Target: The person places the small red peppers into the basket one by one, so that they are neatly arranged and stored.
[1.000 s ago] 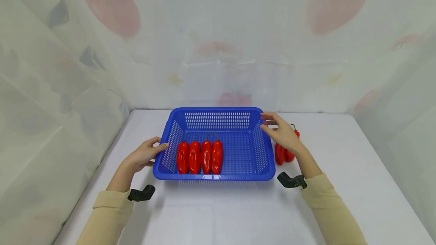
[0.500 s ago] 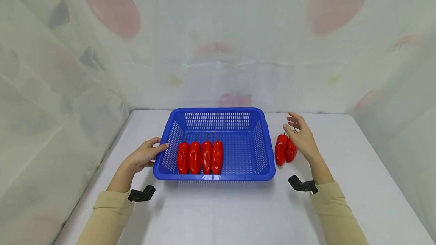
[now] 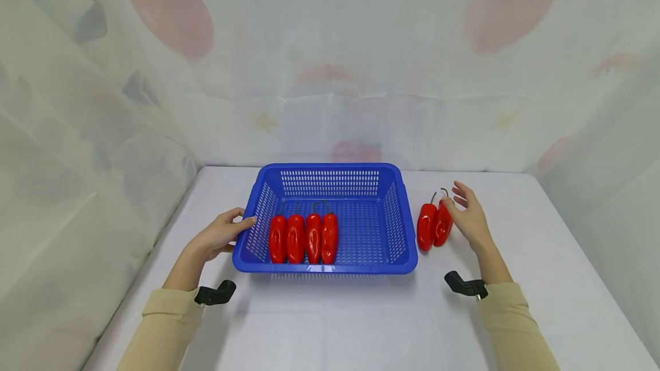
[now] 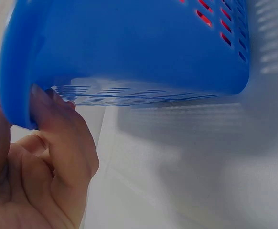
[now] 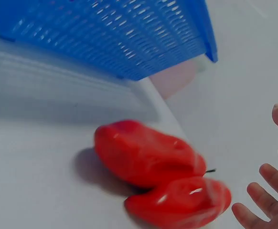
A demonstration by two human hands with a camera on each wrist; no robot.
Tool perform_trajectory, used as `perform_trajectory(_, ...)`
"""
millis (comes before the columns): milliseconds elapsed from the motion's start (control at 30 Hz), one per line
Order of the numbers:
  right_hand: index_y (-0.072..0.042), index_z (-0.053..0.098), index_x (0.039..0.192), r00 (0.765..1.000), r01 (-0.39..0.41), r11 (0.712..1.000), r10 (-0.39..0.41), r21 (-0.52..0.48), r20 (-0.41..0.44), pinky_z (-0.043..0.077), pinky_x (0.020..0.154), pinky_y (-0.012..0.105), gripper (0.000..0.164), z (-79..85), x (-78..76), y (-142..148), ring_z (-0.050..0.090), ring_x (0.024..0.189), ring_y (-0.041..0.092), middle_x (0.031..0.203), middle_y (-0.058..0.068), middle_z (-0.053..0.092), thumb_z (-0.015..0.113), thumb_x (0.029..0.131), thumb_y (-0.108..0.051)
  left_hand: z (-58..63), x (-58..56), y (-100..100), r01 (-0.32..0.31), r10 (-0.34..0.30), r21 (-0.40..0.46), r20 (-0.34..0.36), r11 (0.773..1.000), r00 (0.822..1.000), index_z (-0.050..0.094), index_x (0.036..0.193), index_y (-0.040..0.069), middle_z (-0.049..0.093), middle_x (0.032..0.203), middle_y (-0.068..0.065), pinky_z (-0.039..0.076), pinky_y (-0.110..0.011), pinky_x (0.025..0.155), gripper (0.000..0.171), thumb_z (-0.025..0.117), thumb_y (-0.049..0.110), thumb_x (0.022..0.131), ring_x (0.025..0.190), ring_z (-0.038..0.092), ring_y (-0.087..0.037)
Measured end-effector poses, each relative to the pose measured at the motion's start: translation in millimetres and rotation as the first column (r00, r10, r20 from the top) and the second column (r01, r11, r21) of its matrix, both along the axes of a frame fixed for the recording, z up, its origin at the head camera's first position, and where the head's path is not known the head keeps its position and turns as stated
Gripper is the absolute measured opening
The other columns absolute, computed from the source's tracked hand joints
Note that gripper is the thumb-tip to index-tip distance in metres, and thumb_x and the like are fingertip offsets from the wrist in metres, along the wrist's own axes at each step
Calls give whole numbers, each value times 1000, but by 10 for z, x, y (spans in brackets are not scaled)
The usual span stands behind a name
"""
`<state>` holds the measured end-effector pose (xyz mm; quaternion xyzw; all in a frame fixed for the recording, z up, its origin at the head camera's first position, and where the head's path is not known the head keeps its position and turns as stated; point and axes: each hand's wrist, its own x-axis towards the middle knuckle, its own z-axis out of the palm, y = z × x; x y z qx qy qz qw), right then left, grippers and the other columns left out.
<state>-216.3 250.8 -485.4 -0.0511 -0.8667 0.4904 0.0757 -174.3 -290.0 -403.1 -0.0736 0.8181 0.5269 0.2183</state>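
A blue plastic basket [image 3: 330,268] sits on the white table, with several red chili peppers [image 3: 313,238] lined up side by side in its left half, stems toward the back. My left hand [image 3: 217,236] pinches the basket's left rim; in the left wrist view the fingers [image 4: 65,136] curl under that rim. To the right of the basket lie two more red peppers, a left one [image 3: 426,227] and a right one [image 3: 442,228], close together. Over the stem end of the right pepper hovers my right hand [image 3: 470,216], holding nothing, its fingers spread apart in the right wrist view.
The white table [image 3: 330,325] runs up to a patterned plastic sheet [image 3: 330,125] at the back. Similar sheeting hangs along the left and right sides. Each forearm carries a black wrist mount, such as the right one [image 3: 466,286].
My right hand has moved from the basket's right rim rightward to the two loose peppers, uncovering their stems. The left hand and the basket have stayed in place.
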Motion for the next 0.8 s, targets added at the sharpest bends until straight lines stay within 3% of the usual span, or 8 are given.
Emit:
perform_trajectory(133,-34,20,145,1000,24,1000,-24,18,2,43,90,57,71,-393,-149,170,39,126,37,145,11,35,47,85,-60,-1,-3,1,0,0,3,0,1000,1000,40,117,5,65,100,-17,56,-42,70,43,54,37,92,80,67,-24)
perform_trajectory(300,-27,20,146,997,72,997,-73,16,41,45,89,55,74,-502,-149,201,41,123,37,142,14,37,47,85,-61,3,-4,-1,-1,1,7,3,1000,1000,40,117,5,65,100,-16,56,-42,70,43,55,38,91,80,67,-24)
perform_trajectory(467,-16,22,146,989,81,996,-84,26,122,47,89,51,77,-346,-36,139,43,121,40,138,21,38,46,86,-59,3,-4,-1,1,-1,11,4,1000,1000,40,116,5,64,101,-17,56,-43,70,43,54,38,91,80,67,-24)
perform_trajectory(700,-5,19,145,964,97,995,-96,7,249,41,97,50,69,74,187,-84,39,123,42,140,28,33,46,93,-42,-1,-7,-1,-2,2,6,3,1000,1000,40,117,6,64,103,-18,56,-43,70,44,55,38,91,81,67,-24)
perform_trajectory(800,-3,20,144,964,91,995,-95,27,250,41,97,51,68,56,184,-88,42,120,42,137,29,35,46,93,-40,0,-7,-1,-2,2,6,5,1000,1000,40,117,6,64,103,-18,56,-43,70,44,55,38,91,81,67,-24)
